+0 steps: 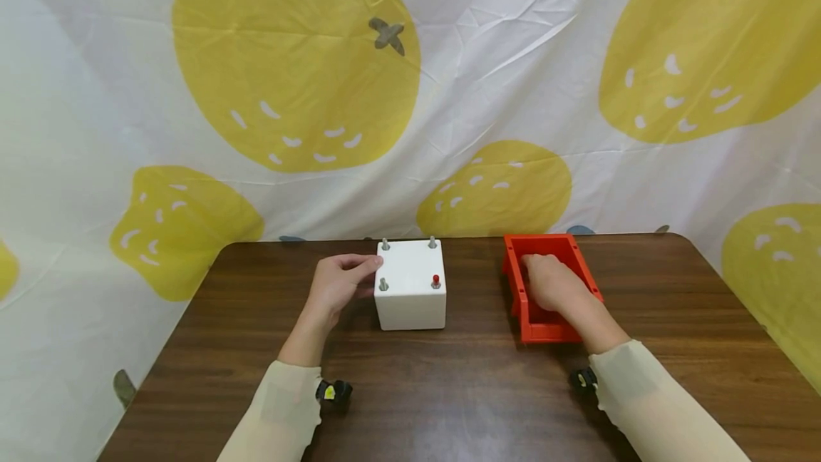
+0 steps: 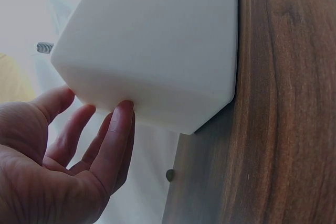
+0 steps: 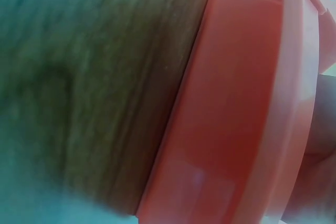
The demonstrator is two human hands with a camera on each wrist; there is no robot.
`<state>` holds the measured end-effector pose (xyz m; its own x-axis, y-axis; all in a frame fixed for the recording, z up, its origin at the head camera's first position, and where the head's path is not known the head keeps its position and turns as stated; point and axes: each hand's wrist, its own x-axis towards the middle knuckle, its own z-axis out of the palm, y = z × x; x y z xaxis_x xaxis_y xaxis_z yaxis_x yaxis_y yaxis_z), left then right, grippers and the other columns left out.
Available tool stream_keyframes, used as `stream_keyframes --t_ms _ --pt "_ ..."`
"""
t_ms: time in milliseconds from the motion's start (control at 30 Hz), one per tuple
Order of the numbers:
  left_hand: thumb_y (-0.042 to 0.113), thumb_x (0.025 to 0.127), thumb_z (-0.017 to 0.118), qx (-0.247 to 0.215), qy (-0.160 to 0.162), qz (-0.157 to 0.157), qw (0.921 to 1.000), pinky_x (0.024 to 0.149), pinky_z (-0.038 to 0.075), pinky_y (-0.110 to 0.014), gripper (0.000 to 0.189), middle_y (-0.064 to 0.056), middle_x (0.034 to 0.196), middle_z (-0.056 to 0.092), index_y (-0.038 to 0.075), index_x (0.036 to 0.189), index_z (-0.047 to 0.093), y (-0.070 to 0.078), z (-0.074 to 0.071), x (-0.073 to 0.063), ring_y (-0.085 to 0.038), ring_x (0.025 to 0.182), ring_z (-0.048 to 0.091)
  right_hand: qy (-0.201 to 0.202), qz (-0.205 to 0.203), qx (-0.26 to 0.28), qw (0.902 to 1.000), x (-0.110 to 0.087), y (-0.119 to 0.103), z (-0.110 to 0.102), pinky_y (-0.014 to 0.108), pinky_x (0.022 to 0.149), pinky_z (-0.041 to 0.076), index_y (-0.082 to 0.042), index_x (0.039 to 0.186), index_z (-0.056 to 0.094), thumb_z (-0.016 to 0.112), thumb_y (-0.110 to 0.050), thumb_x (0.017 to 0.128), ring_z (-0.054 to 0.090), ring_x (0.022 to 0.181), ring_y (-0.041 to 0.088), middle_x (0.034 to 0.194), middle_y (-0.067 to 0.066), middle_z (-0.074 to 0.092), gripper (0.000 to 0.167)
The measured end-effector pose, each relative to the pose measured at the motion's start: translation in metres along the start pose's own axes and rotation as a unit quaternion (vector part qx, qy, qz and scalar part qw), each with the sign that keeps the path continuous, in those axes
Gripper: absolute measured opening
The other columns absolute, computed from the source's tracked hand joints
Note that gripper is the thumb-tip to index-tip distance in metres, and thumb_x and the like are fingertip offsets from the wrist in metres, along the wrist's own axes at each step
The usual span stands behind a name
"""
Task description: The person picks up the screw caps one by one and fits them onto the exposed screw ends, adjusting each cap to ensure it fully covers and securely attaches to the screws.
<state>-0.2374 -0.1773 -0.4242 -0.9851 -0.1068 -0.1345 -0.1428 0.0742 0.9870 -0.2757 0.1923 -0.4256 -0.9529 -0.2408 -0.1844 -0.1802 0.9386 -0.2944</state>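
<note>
A white block (image 1: 410,269) stands on the table with a threaded metal stud at each top corner. The front right stud carries a small red cap (image 1: 436,279). Against the block's left side rests my left hand (image 1: 340,282), thumb at the top edge. In the left wrist view, the fingertips (image 2: 123,109) touch the block's side face without wrapping round it. To the right is a red open-topped bin (image 1: 551,334). My right hand (image 1: 551,282) reaches down into it; its fingers are hidden, and so is anything they may hold.
The dark wood-grain table (image 1: 462,391) carries the block and the bin, set apart from each other. Behind its far edge hangs a white cloth (image 1: 500,91) printed with yellow fruit. A black wrist camera (image 1: 335,391) sits at the left cuff, another (image 1: 582,379) at the right.
</note>
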Motion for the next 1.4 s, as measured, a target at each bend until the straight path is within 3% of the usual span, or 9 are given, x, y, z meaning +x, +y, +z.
stream_keyframes --t_ms 333,533,733,1133,1400 --pt "0.023 0.096 0.083 -0.003 0.001 0.000 1.0000 0.087 0.065 -0.047 0.032 -0.017 0.115 0.075 -0.001 0.117 0.079 0.000 0.000 0.000 -0.026 0.095 0.074 0.013 -0.002 0.001 0.9999 -0.001 0.001 -0.001 0.040 0.073 0.061 -0.003 0.100 0.068 0.058 0.001 0.101 0.061 0.074 0.024 0.080 0.007 0.064 0.011" --pt "0.023 0.096 0.084 -0.008 0.001 -0.006 1.0000 0.086 0.065 -0.045 0.032 -0.016 0.116 0.075 -0.001 0.117 0.078 0.000 0.001 0.000 -0.025 0.095 0.075 -0.005 0.006 0.009 0.9999 -0.002 0.002 -0.002 0.040 0.071 0.062 -0.001 0.103 0.067 0.059 0.000 0.101 0.062 0.073 0.023 0.081 0.008 0.064 0.008" --pt "0.022 0.096 0.083 -0.012 -0.002 -0.001 0.9999 0.084 0.066 -0.044 0.032 -0.017 0.115 0.075 -0.002 0.117 0.078 0.000 0.001 0.001 -0.023 0.092 0.075 0.010 -0.010 0.010 0.9998 -0.001 0.004 0.000 0.042 0.075 0.061 0.001 0.107 0.066 0.060 0.002 0.100 0.061 0.077 0.025 0.085 0.009 0.064 0.010" --pt "0.024 0.096 0.083 0.000 0.000 -0.001 1.0000 0.080 0.066 -0.038 0.034 -0.016 0.116 0.075 -0.001 0.118 0.078 0.000 0.000 0.000 -0.021 0.093 0.074 0.080 -0.023 0.044 0.9955 -0.007 0.003 -0.008 0.048 0.080 0.061 0.004 0.109 0.064 0.071 -0.004 0.096 0.062 0.082 0.027 0.094 0.014 0.068 0.017" --pt "0.023 0.096 0.083 -0.004 -0.001 -0.002 1.0000 0.081 0.066 -0.038 0.033 -0.016 0.116 0.075 -0.001 0.118 0.078 0.001 0.000 0.000 -0.022 0.093 0.074 0.170 -0.045 0.081 0.9811 -0.017 0.001 -0.018 0.051 0.080 0.059 0.005 0.109 0.069 0.073 -0.004 0.096 0.062 0.084 0.031 0.093 0.015 0.070 0.016"
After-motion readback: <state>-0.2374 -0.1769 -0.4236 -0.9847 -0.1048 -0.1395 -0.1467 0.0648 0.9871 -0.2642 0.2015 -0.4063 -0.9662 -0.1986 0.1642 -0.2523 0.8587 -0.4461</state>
